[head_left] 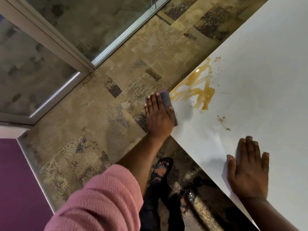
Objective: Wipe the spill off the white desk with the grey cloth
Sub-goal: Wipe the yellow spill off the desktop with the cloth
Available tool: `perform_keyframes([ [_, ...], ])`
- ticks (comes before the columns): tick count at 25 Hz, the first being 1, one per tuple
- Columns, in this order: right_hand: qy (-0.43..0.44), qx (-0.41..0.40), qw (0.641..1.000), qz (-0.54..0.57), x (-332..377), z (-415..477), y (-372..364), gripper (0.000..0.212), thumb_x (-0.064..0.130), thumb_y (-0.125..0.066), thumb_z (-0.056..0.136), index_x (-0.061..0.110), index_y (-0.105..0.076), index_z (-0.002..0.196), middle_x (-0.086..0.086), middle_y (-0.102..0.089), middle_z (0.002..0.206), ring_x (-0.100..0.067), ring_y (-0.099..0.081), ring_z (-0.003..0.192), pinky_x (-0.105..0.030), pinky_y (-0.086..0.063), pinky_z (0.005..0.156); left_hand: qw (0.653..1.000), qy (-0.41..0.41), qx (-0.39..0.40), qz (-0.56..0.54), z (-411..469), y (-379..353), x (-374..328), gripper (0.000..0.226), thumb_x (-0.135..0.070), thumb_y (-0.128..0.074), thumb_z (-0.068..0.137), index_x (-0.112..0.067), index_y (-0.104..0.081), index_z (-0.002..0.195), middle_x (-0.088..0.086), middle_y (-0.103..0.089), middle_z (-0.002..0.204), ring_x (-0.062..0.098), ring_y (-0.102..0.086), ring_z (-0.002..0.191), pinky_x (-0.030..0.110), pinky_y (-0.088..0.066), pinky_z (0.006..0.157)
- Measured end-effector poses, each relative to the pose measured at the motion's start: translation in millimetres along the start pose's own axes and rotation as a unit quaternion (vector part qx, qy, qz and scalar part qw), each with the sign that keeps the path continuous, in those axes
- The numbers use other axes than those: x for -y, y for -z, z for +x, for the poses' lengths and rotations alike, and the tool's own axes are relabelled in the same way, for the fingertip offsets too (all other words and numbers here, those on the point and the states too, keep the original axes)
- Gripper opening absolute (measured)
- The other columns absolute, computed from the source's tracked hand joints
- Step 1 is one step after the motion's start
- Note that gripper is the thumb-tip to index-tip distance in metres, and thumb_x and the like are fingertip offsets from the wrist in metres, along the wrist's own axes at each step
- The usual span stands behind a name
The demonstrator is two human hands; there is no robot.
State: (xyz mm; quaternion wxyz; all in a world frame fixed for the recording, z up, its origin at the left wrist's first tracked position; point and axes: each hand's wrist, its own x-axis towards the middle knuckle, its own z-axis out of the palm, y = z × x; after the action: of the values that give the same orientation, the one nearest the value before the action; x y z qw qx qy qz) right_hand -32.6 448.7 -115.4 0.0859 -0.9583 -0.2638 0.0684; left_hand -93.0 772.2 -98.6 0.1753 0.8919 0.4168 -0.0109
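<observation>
A white desk (260,77) fills the right side of the head view. A brown liquid spill (198,87) streaks across it near its left edge, with small brown specks (222,120) scattered around. My left hand (158,115) lies flat on the grey cloth (165,98) at the desk's left edge, just left of the spill; most of the cloth is hidden under the palm. My right hand (248,167) rests flat on the desk near its front edge, fingers spread, holding nothing.
Patterned beige and dark carpet (93,114) lies left of and below the desk. A glass partition with a metal frame (70,52) runs along the upper left. A purple surface (16,184) sits at lower left. My sandalled feet (162,169) stand under the desk edge.
</observation>
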Motion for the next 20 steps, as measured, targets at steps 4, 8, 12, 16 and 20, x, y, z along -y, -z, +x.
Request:
perform_keyframes([
  [4,-0.002,-0.006,1.0,0.004,4,0,2,0.072,0.042,-0.031,0.102,0.001,-0.03,0.161,-0.019,-0.027,0.17,-0.037,-0.025,0.158,-0.061,-0.015,0.125,0.998,-0.06,0.007,0.018,-60,-14,-12,0.069,-0.039,-0.027,0.108,-0.002,-0.007,0.164,0.018,-0.004,0.174,0.031,0.008,0.161,0.051,-0.004,0.131],
  [8,-0.005,-0.015,1.0,0.008,6,0,1,0.073,0.042,-0.031,0.101,0.003,-0.029,0.162,-0.017,-0.027,0.171,-0.035,-0.025,0.158,-0.059,-0.013,0.126,0.988,-0.134,0.051,0.057,-24,-7,-14,0.073,-0.041,-0.032,0.106,-0.004,-0.007,0.165,0.018,-0.003,0.174,0.033,0.004,0.162,0.051,-0.004,0.131],
  [12,-0.01,0.001,1.0,0.017,8,-2,1,0.073,0.042,-0.032,0.1,0.006,-0.027,0.164,-0.014,-0.023,0.173,-0.031,-0.021,0.16,-0.056,-0.01,0.129,0.979,-0.18,0.063,0.069,46,1,-40,0.071,-0.038,-0.032,0.109,-0.005,-0.005,0.165,0.017,-0.001,0.174,0.034,0.004,0.162,0.05,-0.003,0.13],
  [16,-0.017,0.01,1.0,0.017,5,-1,2,0.074,0.044,-0.032,0.101,0.009,-0.024,0.165,-0.01,-0.019,0.175,-0.027,-0.018,0.162,-0.056,-0.01,0.13,0.979,-0.192,0.046,0.056,21,-6,-35,0.067,-0.036,-0.027,0.109,-0.004,-0.01,0.164,0.017,-0.007,0.174,0.032,0.0,0.162,0.05,-0.007,0.131],
  [20,-0.017,0.013,1.0,0.018,3,-3,-3,0.073,0.049,-0.024,0.104,0.01,-0.022,0.166,-0.006,-0.014,0.176,-0.026,-0.014,0.163,-0.059,-0.011,0.129,0.972,-0.215,0.06,0.077,-51,-15,-14,0.067,-0.036,-0.029,0.108,-0.003,-0.014,0.164,0.017,-0.012,0.173,0.031,-0.002,0.162,0.054,-0.017,0.129],
])
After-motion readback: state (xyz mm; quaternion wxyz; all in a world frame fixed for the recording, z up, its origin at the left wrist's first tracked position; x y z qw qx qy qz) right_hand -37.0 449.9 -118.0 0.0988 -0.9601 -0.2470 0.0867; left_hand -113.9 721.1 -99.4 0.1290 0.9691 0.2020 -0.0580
